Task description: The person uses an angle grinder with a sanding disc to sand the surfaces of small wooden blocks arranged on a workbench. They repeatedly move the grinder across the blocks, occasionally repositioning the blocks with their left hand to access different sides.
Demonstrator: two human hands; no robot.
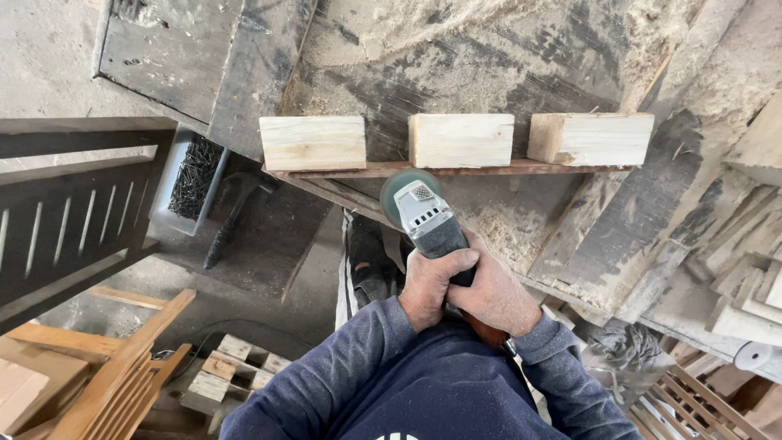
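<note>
Both my hands grip an angle grinder (423, 213) with a grey head and a round disc at its far end. My left hand (430, 281) wraps the dark body from the left. My right hand (495, 292) clasps it from the right and behind. The disc sits just below a thin brown wooden strip (440, 169). On that strip stand three pale wooden blocks: a left block (314, 143), a middle block (461, 140) and a right block (590, 138). The disc is nearest the middle block, apart from it.
The dusty workbench (489, 65) carries sawdust. A tray of dark nails (194, 175) and a hammer (232, 216) lie at the left. A dark slatted wooden frame (73, 220) stands far left. Wood offcuts (749, 269) pile at the right, light wooden pieces (106, 375) at lower left.
</note>
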